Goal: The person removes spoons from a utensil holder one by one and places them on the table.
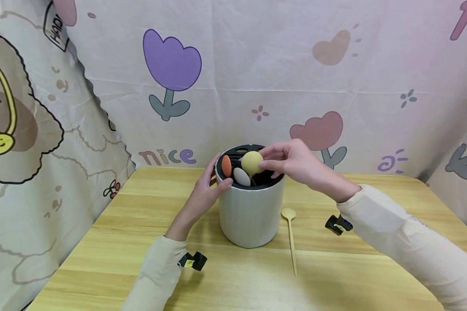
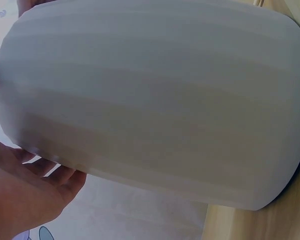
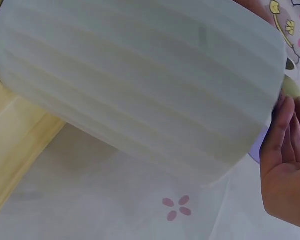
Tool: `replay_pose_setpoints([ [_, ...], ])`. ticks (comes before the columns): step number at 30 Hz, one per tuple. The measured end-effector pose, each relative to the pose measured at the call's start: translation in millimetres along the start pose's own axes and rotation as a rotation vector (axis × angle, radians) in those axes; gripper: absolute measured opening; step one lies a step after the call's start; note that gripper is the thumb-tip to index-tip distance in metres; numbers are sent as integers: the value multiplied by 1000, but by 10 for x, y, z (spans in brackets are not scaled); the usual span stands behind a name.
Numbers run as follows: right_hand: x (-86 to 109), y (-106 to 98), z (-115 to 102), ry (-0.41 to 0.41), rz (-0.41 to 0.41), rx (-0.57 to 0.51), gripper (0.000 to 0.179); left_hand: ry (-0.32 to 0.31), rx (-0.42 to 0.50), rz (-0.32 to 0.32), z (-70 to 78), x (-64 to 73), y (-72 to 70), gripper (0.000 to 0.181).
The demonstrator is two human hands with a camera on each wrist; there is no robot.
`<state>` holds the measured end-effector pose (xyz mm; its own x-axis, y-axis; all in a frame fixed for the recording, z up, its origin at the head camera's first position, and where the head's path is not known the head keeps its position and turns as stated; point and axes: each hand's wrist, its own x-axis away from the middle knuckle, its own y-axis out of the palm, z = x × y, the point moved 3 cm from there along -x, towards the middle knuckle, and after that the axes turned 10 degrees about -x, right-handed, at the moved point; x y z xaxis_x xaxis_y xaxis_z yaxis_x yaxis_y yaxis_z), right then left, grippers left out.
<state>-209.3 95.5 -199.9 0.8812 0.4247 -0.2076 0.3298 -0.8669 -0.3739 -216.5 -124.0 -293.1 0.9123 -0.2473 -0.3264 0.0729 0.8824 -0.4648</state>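
A white ribbed utensil holder (image 1: pixel 250 218) with a black slotted insert stands upright on the table. My left hand (image 1: pixel 206 190) grips its left side near the top, thumb at the rim and fingers round the far side. Over the opening, my right hand (image 1: pixel 295 164) pinches the edge of a yellow spoon's round head (image 1: pixel 251 163); its lower part is hidden in the holder. An orange utensil end (image 1: pixel 226 166) and a white one (image 1: pixel 241 176) stick up beside it. In the right wrist view, the yellow head (image 3: pixel 290 87) shows partly behind the fingers.
A second, smaller-headed yellow spoon (image 1: pixel 291 237) lies on the wooden table (image 1: pixel 354 268), just right of the holder. Behind the table hangs a printed cloth (image 1: pixel 233 65), and another patterned cloth (image 1: pixel 23 216) drapes along the left side.
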Motion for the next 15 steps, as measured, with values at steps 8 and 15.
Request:
replay_pose_setpoints([
  [8,26,-114,-160,-30,36,-30,23,2,-6,-2,7,3,3,81],
  [15,67,-194,-317,-72,68,-67,25,6,-2,-2,-5,8,4,82],
])
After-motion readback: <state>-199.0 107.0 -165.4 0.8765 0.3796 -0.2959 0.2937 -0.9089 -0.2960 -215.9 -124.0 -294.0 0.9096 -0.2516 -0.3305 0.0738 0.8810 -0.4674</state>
